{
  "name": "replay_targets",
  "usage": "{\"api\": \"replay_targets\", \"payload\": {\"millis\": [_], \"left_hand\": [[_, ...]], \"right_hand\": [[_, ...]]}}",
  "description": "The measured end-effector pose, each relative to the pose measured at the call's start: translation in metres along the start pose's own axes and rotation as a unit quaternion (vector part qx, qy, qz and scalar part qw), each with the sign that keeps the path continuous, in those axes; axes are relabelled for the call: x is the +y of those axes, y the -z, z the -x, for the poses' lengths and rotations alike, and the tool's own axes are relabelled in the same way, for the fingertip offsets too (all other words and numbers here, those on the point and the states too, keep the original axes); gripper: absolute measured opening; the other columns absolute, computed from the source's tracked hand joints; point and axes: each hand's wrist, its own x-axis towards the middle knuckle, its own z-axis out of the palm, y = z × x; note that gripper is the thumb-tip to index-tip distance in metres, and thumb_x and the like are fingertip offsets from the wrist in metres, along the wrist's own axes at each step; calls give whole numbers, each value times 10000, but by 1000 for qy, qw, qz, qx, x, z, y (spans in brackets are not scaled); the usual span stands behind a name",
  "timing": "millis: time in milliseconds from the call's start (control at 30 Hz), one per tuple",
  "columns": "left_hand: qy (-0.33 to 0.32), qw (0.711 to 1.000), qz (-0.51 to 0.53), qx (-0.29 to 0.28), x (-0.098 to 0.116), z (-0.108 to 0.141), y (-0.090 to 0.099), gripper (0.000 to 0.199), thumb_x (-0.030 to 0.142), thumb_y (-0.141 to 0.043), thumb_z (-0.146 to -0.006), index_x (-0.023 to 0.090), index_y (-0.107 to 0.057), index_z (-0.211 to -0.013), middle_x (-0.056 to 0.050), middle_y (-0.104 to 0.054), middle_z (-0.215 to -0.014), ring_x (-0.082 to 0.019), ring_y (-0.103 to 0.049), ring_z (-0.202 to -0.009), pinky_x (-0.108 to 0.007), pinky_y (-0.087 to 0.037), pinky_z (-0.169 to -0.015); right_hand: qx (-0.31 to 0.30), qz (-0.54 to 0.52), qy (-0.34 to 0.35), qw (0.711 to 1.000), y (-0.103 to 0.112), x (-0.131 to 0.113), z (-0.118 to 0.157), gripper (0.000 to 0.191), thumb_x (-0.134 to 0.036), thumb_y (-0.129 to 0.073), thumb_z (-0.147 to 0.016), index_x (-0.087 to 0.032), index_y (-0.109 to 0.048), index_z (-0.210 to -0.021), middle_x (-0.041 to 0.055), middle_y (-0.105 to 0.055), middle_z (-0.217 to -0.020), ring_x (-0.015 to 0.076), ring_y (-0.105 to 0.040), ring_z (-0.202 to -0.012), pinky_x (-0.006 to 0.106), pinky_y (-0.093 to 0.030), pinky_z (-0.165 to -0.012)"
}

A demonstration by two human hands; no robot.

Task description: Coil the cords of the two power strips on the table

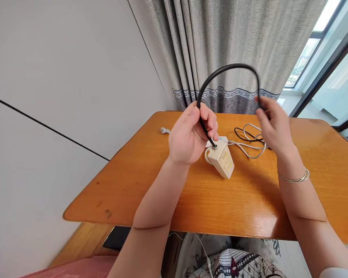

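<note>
A thick black cable arches up between my two hands. My left hand pinches it between thumb and fingers, just above a cream-coloured box that the cable enters at its top. The box hangs tilted over the table, and I cannot tell whether it touches the wood. My right hand is closed on the cable's other side and is slightly blurred; the cable's far end is hidden in it. Behind the box lies a white piece, partly covered, with a white cord running from it.
The wooden table has rounded corners. On it lie a white plug at the back left and a thin black cord tangled with the white one at the right. A grey curtain hangs behind, and a white wall stands at the left.
</note>
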Motion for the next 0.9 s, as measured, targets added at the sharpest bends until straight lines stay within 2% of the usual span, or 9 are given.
{"api": "replay_targets", "payload": {"millis": [67, 133, 167, 233, 400, 533, 600, 800, 900], "left_hand": [[-19, 1000, 7, 18, -3, -3, 0, 374, 363, -506, -1030, 199, -434, -701, 38, -522, -637, -67, -494, -447, -189, -476, -460], [-41, 999, 8, 32, -7, -6, 2, 378, 390, -527, -1022, 198, -445, -707, 32, -569, -660, -69, -532, -468, -192, -497, -490], [-53, 998, 6, 38, -10, -9, 4, 372, 399, -540, -1015, 198, -458, -712, 27, -595, -674, -75, -561, -491, -194, -511, -512], [-70, 996, -4, 48, -16, -13, 7, 356, 414, -573, -996, 198, -489, -726, 15, -645, -700, -91, -623, -555, -200, -537, -567], [-67, 995, -46, 49, -29, -16, 10, 342, 476, -644, -942, 199, -540, -770, -6, -717, -754, -138, -719, -712, -231, -575, -684], [-40, 995, -89, -33, -37, -9, 7, 370, 535, -674, -902, 203, -549, -797, -8, -711, -737, -151, -713, -714, -247, -572, -671], [-26, 991, -113, -73, -40, -6, 6, 382, 560, -676, -891, 208, -554, -806, -3, -689, -715, -144, -688, -676, -238, -554, -624], [-16, 973, -171, -154, -35, 2, 4, 454, 637, -662, -866, 197, -563, -811, 23, -576, -639, -89, -527, -492, -205, -416, -444], [7, 961, -182, -209, -29, 5, 3, 492, 671, -642, -864, 190, -552, -809, 39, -516, -587, -68, -429, -431, -198, -314, -385]], "right_hand": [[-147, 34, -11, 989, -5, -17, 5, 394, -279, -472, -999, -180, -563, -1369, 109, -712, -1064, 228, -660, -911, 347, -496, -766], [-304, 48, -7, 951, -6, -36, 9, 429, -221, -522, -977, -174, -547, -1403, 71, -732, -950, 201, -656, -800, 308, -458, -703], [-359, 59, 0, 932, -5, -44, 12, 435, -199, -530, -974, -174, -546, -1408, 61, -736, -927, 193, -652, -775, 296, -436, -683], [-393, 97, 12, 914, -2, -59, 16, 392, -181, -524, -985, -171, -582, -1372, 70, -739, -950, 189, -652, -777, 287, -399, -667], [-344, 149, 92, 923, 8, -79, 27, 278, -166, -496, -1004, -169, -689, -1204, 78, -717, -973, 158, -621, -727, 282, -353, -626], [-258, 97, 197, 941, 9, -81, 34, 253, -217, -481, -1026, -159, -724, -1061, 68, -709, -934, 138, -606, -703, 266, -350, -578], [-200, 55, 219, 954, 8, -79, 35, 284, -275, -470, -1044, -172, -731, -999, 57, -699, -890, 131, -608, -708, 254, -389, -598], [-39, -3, 139, 990, 9, -74, 30, 207, -413, -637, -967, -224, -712, -926, 24, -667, -779, 131, -595, -687, 253, -459, -618], [-14, -32, 105, 994, 14, -67, 23, 220, -441, -708, -908, -223, -708, -942, 19, -638, -757, 141, -569, -665, 272, -476, -600]]}}
